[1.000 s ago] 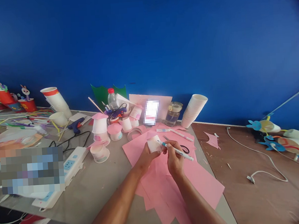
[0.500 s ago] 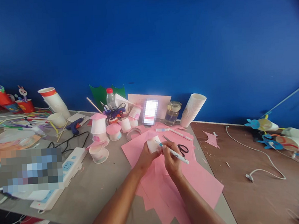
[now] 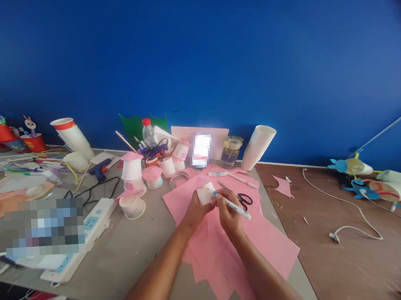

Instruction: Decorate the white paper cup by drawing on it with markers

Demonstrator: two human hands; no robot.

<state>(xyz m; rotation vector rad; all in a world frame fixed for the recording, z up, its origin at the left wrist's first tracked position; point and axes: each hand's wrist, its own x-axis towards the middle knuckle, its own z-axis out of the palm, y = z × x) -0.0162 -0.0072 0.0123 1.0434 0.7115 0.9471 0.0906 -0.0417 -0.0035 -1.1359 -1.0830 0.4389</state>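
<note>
My left hand (image 3: 196,211) is closed around a small white paper cup (image 3: 205,192), held tilted over the pink paper sheets (image 3: 274,249). In my right hand (image 3: 229,211) is a white acrylic marker (image 3: 240,209) with a blue band near its tip. The marker's tip meets or nearly meets the cup's side; I cannot tell which. Just right of my right hand lie black-handled scissors (image 3: 246,201), partly behind it. Beyond the hands another white marker (image 3: 217,174) rests on the paper.
Pink-topped paper cups (image 3: 132,167) stand at the left. A lit phone (image 3: 201,150) leans at the back, beside a glass jar (image 3: 232,151) and a leaning cup stack (image 3: 259,147). A power strip (image 3: 94,222) and glue gun (image 3: 101,168) lie left; a white cable (image 3: 356,204) runs right.
The marker in my right hand has shifted very slightly left, its rear end with it. My left hand and the cup stay nearly in place.
</note>
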